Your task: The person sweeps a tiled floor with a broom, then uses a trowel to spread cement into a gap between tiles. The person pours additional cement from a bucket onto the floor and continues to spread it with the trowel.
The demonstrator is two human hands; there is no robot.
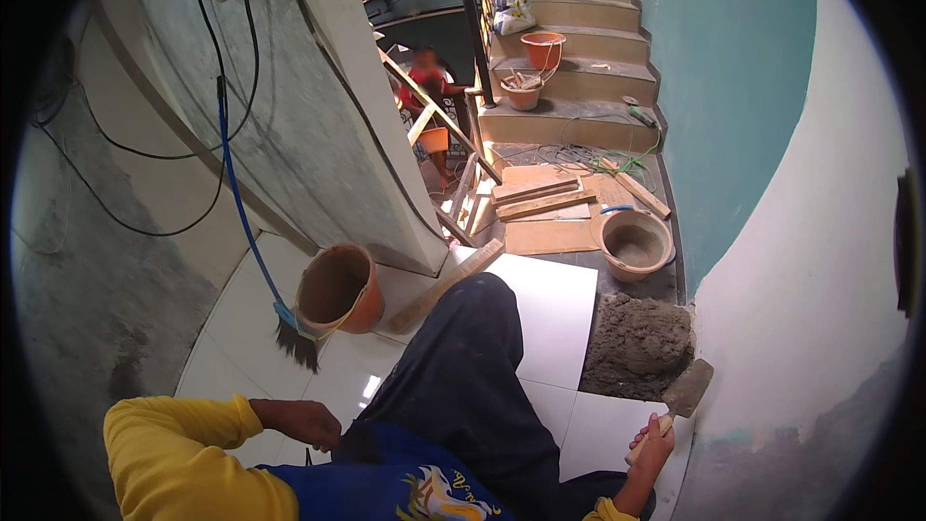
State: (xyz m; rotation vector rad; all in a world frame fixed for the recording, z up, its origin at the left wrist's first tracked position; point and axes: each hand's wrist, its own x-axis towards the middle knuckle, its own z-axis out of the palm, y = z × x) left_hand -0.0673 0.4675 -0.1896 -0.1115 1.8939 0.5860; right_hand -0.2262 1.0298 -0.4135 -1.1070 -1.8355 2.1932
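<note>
My right hand (pixel 654 446) is closed around the wooden handle of a trowel (pixel 689 388). The trowel's grey blade tilts up by the white wall, at the right edge of a patch of wet mortar (pixel 637 342). That mortar lies rough and lumpy in a gap between white floor tiles (pixel 550 294). Beside my bent left thigh is my left hand (pixel 311 423), its fingers turned down and mostly hidden, so their grip does not show.
An orange bucket (pixel 340 291) and a blue-handled broom (pixel 289 320) stand at left. Beyond the mortar sits a round tub (pixel 634 243), near wooden strips (pixel 550 203) on cardboard. Stairs (pixel 569 123) hold two buckets and cables. Another person (pixel 429 87) is behind the railing.
</note>
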